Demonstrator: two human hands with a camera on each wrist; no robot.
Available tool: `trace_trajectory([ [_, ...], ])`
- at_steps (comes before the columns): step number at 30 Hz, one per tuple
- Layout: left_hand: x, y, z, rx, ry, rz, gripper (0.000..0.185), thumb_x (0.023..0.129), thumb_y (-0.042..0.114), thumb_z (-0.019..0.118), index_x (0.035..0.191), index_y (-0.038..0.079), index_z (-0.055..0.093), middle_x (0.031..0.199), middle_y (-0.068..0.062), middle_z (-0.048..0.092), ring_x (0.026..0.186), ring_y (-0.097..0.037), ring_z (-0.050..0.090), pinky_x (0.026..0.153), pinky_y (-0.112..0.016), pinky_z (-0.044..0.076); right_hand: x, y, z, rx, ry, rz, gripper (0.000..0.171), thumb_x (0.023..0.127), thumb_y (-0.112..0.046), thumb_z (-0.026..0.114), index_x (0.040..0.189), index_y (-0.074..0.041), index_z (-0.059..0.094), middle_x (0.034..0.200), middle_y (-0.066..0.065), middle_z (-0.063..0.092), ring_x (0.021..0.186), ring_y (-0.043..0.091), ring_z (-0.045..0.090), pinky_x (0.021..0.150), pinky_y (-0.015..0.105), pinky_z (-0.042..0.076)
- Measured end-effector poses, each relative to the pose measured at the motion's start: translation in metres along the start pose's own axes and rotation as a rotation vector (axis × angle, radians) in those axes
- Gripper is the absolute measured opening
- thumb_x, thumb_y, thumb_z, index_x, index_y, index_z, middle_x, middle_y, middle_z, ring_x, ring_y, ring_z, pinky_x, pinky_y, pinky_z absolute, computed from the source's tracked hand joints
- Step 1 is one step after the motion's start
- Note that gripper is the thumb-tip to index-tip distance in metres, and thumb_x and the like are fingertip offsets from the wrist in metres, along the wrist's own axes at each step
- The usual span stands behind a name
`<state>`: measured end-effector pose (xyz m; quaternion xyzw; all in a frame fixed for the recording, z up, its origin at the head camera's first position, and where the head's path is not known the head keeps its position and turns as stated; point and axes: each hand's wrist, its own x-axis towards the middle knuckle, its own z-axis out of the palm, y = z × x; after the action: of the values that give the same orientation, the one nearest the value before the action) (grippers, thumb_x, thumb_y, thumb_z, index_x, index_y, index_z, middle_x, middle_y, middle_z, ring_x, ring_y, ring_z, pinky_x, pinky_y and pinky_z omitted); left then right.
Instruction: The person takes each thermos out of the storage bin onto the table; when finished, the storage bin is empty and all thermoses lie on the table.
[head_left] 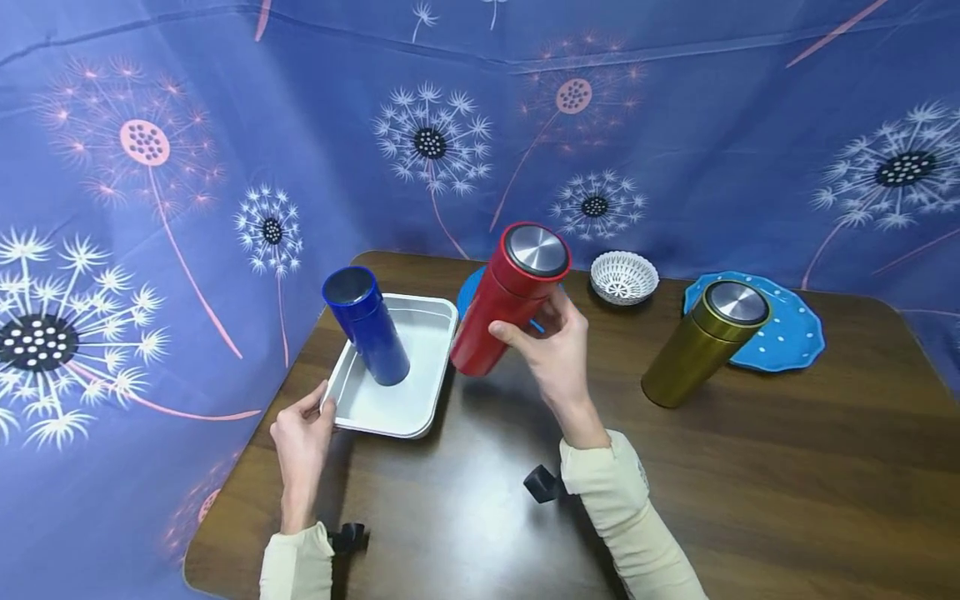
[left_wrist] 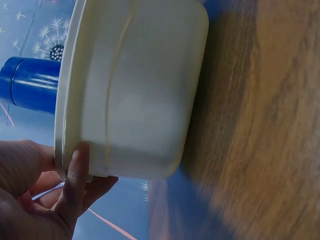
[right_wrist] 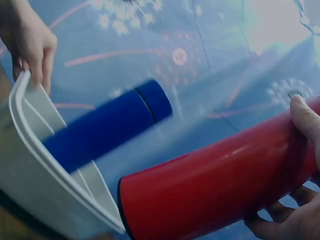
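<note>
While a blue cloth printed with white and pink dandelions (head_left: 337, 167) hangs behind everything, a brown wood-grain table (head_left: 787, 483) takes up the area below it. Cream fabric sleeves (head_left: 626, 517) on both arms, reaching in from the near side.

Biggest item on the table: white rectangular deep tray with rounded corners (head_left: 420, 408), left part of the table. Next, a blue scalloped plate with white dots (head_left: 787, 329), far right.

Three cylindrical bottles. Red one with brushed-metal lid top (head_left: 498, 308): held up off the table just right of the tray, base near the tray's right rim; whether it touches the rim, can't tell. Gold one, also metal-topped (head_left: 693, 354): standing on the table just in front of the plate, well right of the red one. Glossy blue one with dark lid top (head_left: 378, 337): standing inside the tray.

Blue object (head_left: 468, 289) behind the red bottle, mostly hidden, shape unclear.

Grip: right hand (head_left: 562, 354) wrapped round the red bottle, thumb on the near side. Left hand (head_left: 300, 437) pinching the tray rim at its near-left corner.

Smaller: white openwork round bowl (head_left: 624, 279), far edge, between red bottle and plate. Smallest: black block (head_left: 542, 483) at the right wrist, another (head_left: 349, 538) at the left.
</note>
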<state>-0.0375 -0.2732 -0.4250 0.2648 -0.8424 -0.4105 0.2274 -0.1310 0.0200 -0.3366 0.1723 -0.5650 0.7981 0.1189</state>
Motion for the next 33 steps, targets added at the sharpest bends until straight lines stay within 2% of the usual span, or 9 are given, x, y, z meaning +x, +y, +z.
trace_trajectory([
  [2, -0.001, -0.001, -0.004, 0.016, 0.011, -0.007, 0.03, 0.085, 0.008, 0.062, 0.114, 0.005, 0.068, 0.088, -0.022, 0.069, 0.056, 0.012, 0.055, 0.046, -0.01, 0.046, -0.001, 0.0, -0.01, -0.006, 0.036, 0.014, 0.055, 0.07, -0.003, 0.081, 0.12, -0.006, 0.059, 0.11, 0.012, 0.064, 0.096, 0.029, 0.061, 0.08, 0.036, 0.054],
  [5, -0.003, -0.002, -0.009, 0.023, 0.018, -0.016, 0.03, 0.086, 0.008, 0.062, 0.115, 0.004, 0.067, 0.089, -0.023, 0.068, 0.053, 0.018, 0.05, 0.045, -0.009, 0.045, -0.002, 0.003, -0.028, -0.025, 0.087, 0.026, 0.055, 0.07, 0.005, 0.077, 0.121, -0.006, 0.059, 0.11, 0.013, 0.065, 0.095, 0.029, 0.062, 0.082, 0.036, 0.053],
  [11, -0.004, 0.001, -0.01, 0.036, 0.009, -0.003, 0.031, 0.086, 0.009, 0.062, 0.116, 0.003, 0.066, 0.091, -0.024, 0.067, 0.055, 0.021, 0.048, 0.047, -0.006, 0.043, -0.005, 0.01, -0.067, -0.117, 0.175, 0.04, 0.054, 0.072, 0.001, 0.078, 0.123, -0.008, 0.059, 0.111, 0.011, 0.066, 0.096, 0.025, 0.063, 0.084, 0.032, 0.052],
  [18, -0.004, 0.006, -0.004, 0.039, 0.0, 0.001, 0.031, 0.086, 0.01, 0.063, 0.116, 0.004, 0.067, 0.091, -0.023, 0.067, 0.056, 0.022, 0.047, 0.048, -0.005, 0.042, -0.011, 0.015, -0.103, -0.201, 0.26, 0.05, 0.054, 0.069, 0.005, 0.079, 0.119, -0.007, 0.061, 0.104, 0.007, 0.068, 0.089, 0.021, 0.064, 0.078, 0.027, 0.053],
  [24, -0.004, 0.007, -0.001, 0.024, -0.002, -0.009, 0.03, 0.086, 0.01, 0.062, 0.116, 0.005, 0.067, 0.093, -0.024, 0.067, 0.057, 0.023, 0.046, 0.047, -0.006, 0.043, -0.012, 0.004, -0.109, -0.247, 0.296, 0.046, 0.055, 0.066, 0.008, 0.079, 0.117, -0.004, 0.062, 0.101, 0.004, 0.068, 0.085, 0.017, 0.063, 0.077, 0.025, 0.053],
  [33, -0.005, 0.007, -0.001, 0.078, 0.012, -0.011, 0.03, 0.086, 0.014, 0.064, 0.115, 0.009, 0.068, 0.092, -0.02, 0.068, 0.059, 0.026, 0.044, 0.055, 0.0, 0.037, -0.017, 0.0, -0.11, -0.338, 0.307, 0.055, 0.057, 0.067, 0.004, 0.081, 0.12, -0.005, 0.062, 0.104, 0.005, 0.067, 0.09, 0.016, 0.063, 0.081, 0.025, 0.052],
])
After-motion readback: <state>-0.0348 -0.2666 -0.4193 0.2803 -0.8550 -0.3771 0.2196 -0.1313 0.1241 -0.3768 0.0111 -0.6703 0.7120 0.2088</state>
